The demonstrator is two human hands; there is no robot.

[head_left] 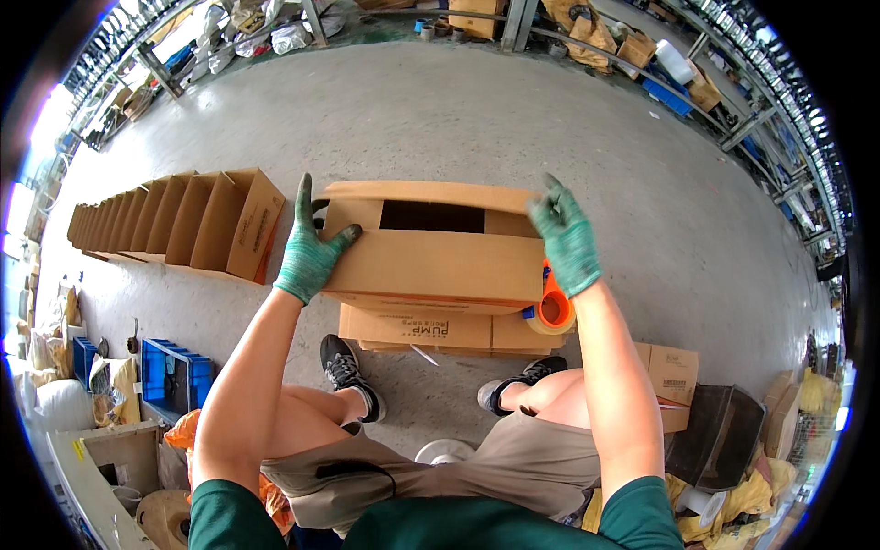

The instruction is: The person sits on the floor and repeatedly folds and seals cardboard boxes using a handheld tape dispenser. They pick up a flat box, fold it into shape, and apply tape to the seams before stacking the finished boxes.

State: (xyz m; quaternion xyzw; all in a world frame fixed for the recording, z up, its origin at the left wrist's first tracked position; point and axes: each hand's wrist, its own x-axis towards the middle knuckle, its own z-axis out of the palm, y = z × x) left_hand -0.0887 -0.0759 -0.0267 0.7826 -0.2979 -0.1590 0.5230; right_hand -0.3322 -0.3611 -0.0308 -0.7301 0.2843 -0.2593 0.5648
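Observation:
A brown cardboard box (431, 268) lies in front of me, its long near and far flaps partly folded over. Between them a dark gap shows, with short end flaps folded in at both sides. My left hand (310, 252), in a green knit glove, is at the box's left end, fingers spread and thumb against the near flap. At the right end, my right hand (566, 234), gloved the same, has its fingers stretched out beside the far flap's corner. An orange tape dispenser (555, 306) with a roll of tape sits by the box's near right corner, below my right hand.
Flattened cardboard cartons (417, 328) lie under the box's near side. A row of opened boxes (206, 225) stands at the left. Near my legs are a blue crate (176, 378), a small carton (672, 378) and a dark bin (718, 435). Metal racks (518, 26) line the far side.

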